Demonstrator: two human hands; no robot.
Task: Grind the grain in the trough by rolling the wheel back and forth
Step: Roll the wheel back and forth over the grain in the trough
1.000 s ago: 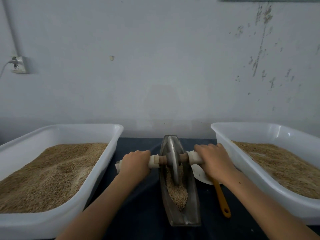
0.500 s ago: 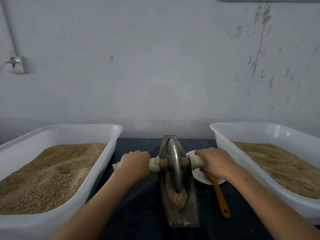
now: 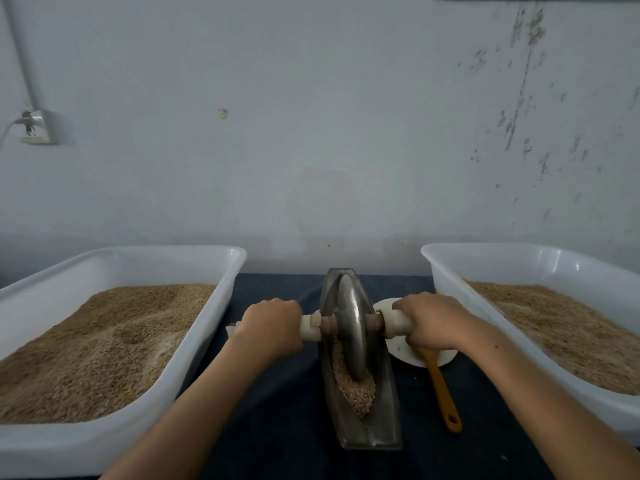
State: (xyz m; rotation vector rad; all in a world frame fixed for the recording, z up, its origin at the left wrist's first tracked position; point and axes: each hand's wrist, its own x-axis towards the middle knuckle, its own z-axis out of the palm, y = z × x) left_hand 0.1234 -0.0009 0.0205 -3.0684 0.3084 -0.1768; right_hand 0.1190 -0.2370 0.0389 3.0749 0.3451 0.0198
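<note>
A narrow metal boat-shaped trough (image 3: 381, 431) lies lengthwise on the dark table between the two tubs. Brown grain (image 3: 356, 389) fills its near half. A steel wheel (image 3: 351, 327) stands upright in the trough near its middle, on a wooden axle with white handle ends. My left hand (image 3: 272, 327) grips the left handle (image 3: 310, 327). My right hand (image 3: 433, 320) grips the right handle (image 3: 398, 323). The wheel's lower rim is buried in the grain.
A white tub (image 3: 221, 299) of grain stands at the left, another white tub (image 3: 446, 282) of grain at the right. A white dish (image 3: 401, 351) and an orange-handled tool (image 3: 443, 393) lie just right of the trough. The wall is close behind.
Both hands have drawn the wheel a little toward me along the trough. More of the white dish shows behind my right hand.
</note>
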